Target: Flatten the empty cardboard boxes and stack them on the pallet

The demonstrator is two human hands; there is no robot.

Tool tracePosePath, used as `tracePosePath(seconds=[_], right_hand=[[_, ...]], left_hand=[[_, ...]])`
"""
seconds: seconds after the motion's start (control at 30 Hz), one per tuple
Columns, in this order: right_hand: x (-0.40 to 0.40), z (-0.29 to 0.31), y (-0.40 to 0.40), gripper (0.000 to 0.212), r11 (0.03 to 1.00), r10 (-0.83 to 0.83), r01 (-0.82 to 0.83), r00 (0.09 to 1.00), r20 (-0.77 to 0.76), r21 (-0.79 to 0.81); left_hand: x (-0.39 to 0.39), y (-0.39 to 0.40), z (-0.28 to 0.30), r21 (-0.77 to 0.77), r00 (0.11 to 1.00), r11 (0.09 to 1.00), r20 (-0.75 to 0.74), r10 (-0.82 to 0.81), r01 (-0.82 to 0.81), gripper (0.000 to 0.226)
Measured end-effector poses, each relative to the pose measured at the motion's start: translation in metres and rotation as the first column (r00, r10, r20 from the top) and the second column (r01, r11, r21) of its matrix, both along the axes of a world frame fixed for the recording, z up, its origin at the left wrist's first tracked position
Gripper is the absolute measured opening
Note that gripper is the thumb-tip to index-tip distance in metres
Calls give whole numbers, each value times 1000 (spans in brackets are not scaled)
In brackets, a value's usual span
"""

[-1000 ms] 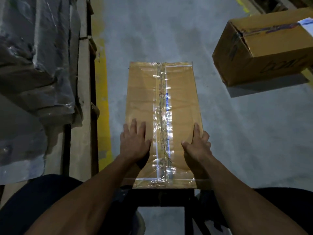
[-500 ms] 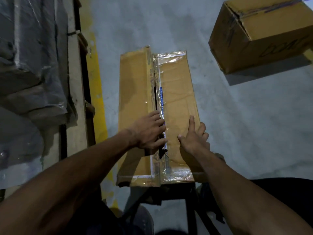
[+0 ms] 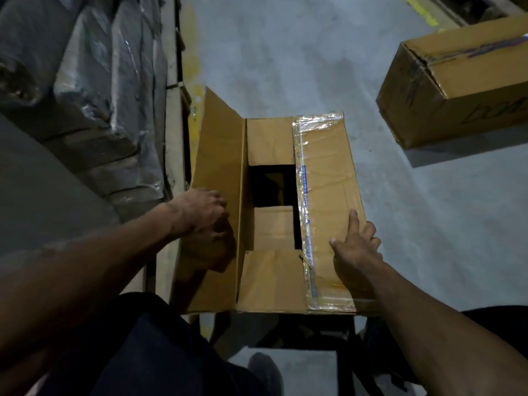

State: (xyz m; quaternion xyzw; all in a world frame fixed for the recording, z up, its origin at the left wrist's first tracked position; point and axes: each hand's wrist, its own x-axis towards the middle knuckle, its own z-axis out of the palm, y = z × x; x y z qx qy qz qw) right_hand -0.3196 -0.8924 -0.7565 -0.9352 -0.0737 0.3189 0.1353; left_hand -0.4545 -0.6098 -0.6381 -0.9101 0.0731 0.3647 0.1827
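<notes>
A brown cardboard box (image 3: 323,192) stands in front of me on a dark stand, its taped seam split. The left top flap (image 3: 220,155) is swung up and outward, showing the two inner end flaps and a dark hollow inside. My left hand (image 3: 203,212) grips that raised flap near its lower part, fingers curled round its edge. My right hand (image 3: 354,247) lies flat on the right flap, which still carries clear tape, fingers straight and spread.
A second closed cardboard box (image 3: 457,81) sits on the grey concrete floor at the upper right. Plastic-wrapped goods (image 3: 85,90) on a wooden pallet (image 3: 171,110) fill the left side, bordered by a yellow floor line. My dark trousers and a shoe show at the bottom.
The taped seam has been torn apart. My left hand moved from the seam to the left flap and pulled it up and outward. My right hand shifted slightly right on the other flap.
</notes>
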Motion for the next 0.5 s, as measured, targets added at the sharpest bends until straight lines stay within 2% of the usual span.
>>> tracePosePath(seconds=[0.1, 0.17, 0.23, 0.3, 0.4, 0.5], right_hand=[[-3, 0, 1, 88, 1000, -16, 16, 1000, 12, 16], [-3, -1, 2, 89, 1000, -14, 13, 1000, 15, 18], [-2, -2, 2, 89, 1000, -5, 5, 1000, 14, 20], [-1, -5, 3, 89, 1000, -1, 0, 1000, 24, 18], [0, -8, 1, 90, 1000, 11, -11, 999, 32, 20], [3, -10, 1, 90, 1000, 14, -15, 1000, 27, 19]], left_hand=[[-20, 14, -20, -57, 974, 972, 2, 228, -228, 54], [-28, 11, -39, -145, 893, 885, 17, 449, -442, 51], [-33, 1, -60, -253, 744, 724, 21, 668, -642, 49], [-29, -7, -79, -326, 625, 588, -12, 781, -740, 53], [-20, -23, -103, -401, 430, 374, -55, 901, -836, 65], [-14, -43, -127, -537, 223, 123, -124, 967, -835, 76]])
